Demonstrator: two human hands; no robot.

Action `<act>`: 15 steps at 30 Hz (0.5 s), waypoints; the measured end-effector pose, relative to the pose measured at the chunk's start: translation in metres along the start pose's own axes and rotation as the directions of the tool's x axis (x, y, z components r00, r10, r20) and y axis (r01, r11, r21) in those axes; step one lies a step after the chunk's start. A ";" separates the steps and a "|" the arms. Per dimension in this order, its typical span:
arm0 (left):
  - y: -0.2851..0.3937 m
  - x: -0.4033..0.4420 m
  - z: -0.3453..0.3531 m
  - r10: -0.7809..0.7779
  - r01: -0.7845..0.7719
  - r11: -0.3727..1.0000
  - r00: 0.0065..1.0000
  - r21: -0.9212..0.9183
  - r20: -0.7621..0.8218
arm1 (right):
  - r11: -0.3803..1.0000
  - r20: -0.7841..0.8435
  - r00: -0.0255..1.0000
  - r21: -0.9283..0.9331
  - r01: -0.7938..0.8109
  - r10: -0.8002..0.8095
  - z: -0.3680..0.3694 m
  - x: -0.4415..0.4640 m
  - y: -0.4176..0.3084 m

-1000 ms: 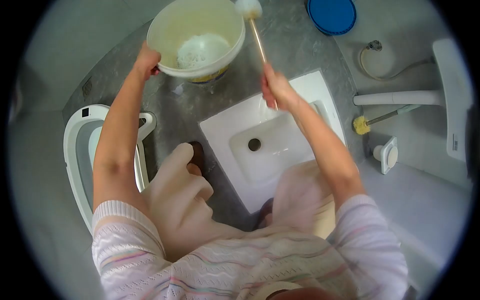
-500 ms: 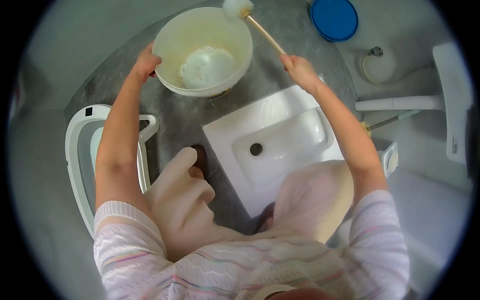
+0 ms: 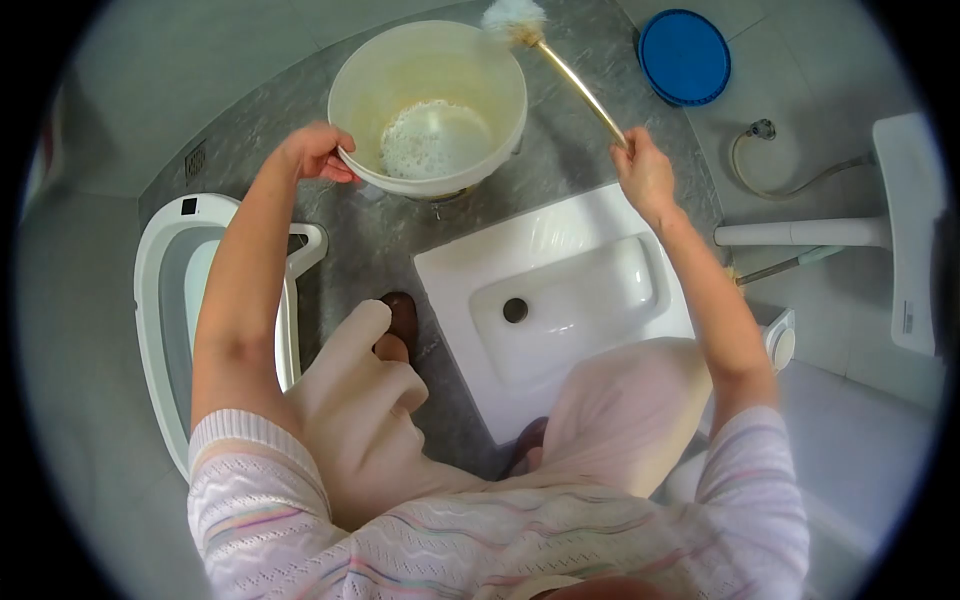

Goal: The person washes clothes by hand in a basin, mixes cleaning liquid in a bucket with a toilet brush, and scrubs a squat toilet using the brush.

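Note:
My left hand (image 3: 322, 153) grips the rim of a large white bucket (image 3: 350, 95) on its left side. The bucket leans so that its inside shows, with foamy water (image 3: 435, 140) at the bottom. In my right hand (image 3: 645, 175) is the gold-coloured handle of a toilet brush (image 3: 580, 82). Its white bristle head (image 3: 513, 20) is up beside the bucket's far right rim, outside the opening. Below the bucket lies a white squat toilet (image 3: 560, 290) set in the floor, its drain hole visible.
A white baby bathtub (image 3: 152, 300) stands at the left. A round blue lid (image 3: 685, 57) lies at the back right, near a hose (image 3: 765, 190) on the floor. White fixtures (image 3: 910, 230) line the right side. My feet stand either side of the squat toilet's near left edge.
My right hand and the toilet brush have shifted a little to the right and down. The bucket appears slightly further right, with my left hand still at its rim; the whole view has shifted somewhat.

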State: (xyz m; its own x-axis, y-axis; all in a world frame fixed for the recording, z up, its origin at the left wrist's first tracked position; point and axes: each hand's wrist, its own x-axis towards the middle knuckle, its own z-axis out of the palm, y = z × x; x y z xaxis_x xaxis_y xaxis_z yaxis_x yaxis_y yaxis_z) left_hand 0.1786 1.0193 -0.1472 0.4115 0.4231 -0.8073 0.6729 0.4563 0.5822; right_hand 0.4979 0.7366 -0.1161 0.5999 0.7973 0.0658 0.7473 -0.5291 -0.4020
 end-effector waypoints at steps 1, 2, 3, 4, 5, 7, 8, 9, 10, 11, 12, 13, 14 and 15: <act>0.001 0.004 -0.001 0.035 -0.036 0.999 0.998 -0.023 -0.049 | 1.000 0.016 1.000 0.021 -0.014 0.014 0.002 -0.004 -0.001; 0.000 0.008 -0.004 0.068 -0.073 0.996 0.993 -0.045 -0.097 | 0.999 0.021 1.000 0.042 -0.023 0.022 0.003 -0.007 -0.002; 0.001 0.007 -0.005 0.101 -0.109 0.993 0.981 -0.035 -0.167 | 0.997 0.027 0.999 0.063 -0.035 0.034 0.005 -0.011 -0.002; 0.003 0.006 -0.008 0.136 -0.145 0.989 0.963 -0.021 -0.234 | 0.995 0.031 0.998 0.084 -0.050 0.047 0.006 -0.014 -0.002; 0.005 0.004 -0.011 0.171 -0.181 0.984 0.939 -0.004 -0.299 | 0.992 0.033 0.997 0.107 -0.067 0.064 0.008 -0.016 -0.001; 0.004 0.006 -0.013 0.202 -0.243 0.969 0.889 -0.050 -0.410 | 0.983 0.036 0.995 0.155 -0.102 0.098 0.012 -0.021 0.000; 0.001 0.014 -0.020 0.209 -0.262 0.963 0.875 -0.064 -0.437 | 0.982 0.036 0.993 0.149 -0.114 0.110 0.013 -0.024 0.000; 0.002 0.013 -0.020 0.214 -0.280 0.957 0.859 -0.077 -0.464 | 0.982 0.036 0.992 0.144 -0.126 0.122 0.014 -0.027 -0.001; 0.002 0.013 -0.016 0.194 -0.272 0.957 0.856 -0.098 -0.480 | 0.981 0.036 0.990 0.139 -0.137 0.133 0.015 -0.030 -0.002; 0.001 0.014 -0.013 0.173 -0.264 0.957 0.851 -0.120 -0.495 | 0.976 0.051 0.989 0.160 -0.148 0.141 0.019 -0.033 -0.002; 0.002 0.010 -0.004 0.152 -0.258 0.956 0.846 -0.143 -0.510 | 0.971 0.066 0.987 0.181 -0.157 0.148 0.024 -0.036 0.000; 0.005 0.003 0.011 0.145 -0.254 0.960 0.807 -0.115 -0.572 | 0.965 0.081 0.985 0.201 -0.166 0.153 0.029 -0.039 0.001; 0.008 -0.004 0.028 0.139 -0.249 0.965 0.762 -0.087 -0.633 | 0.955 0.105 0.985 0.251 -0.159 0.136 0.033 -0.045 0.001; 0.009 -0.009 0.037 0.135 -0.242 0.968 0.711 -0.060 -0.690 | 0.925 0.150 0.977 0.329 -0.191 0.149 0.041 -0.055 0.001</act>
State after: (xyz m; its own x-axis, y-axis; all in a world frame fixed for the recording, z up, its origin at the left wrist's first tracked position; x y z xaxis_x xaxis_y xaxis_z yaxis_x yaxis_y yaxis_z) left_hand 0.2039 0.9911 -0.1385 -0.0411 0.9027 -0.4283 0.5153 0.3864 0.7650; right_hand 0.4545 0.7042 -0.1578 0.6548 0.7441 -0.1325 0.4822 -0.5463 -0.6849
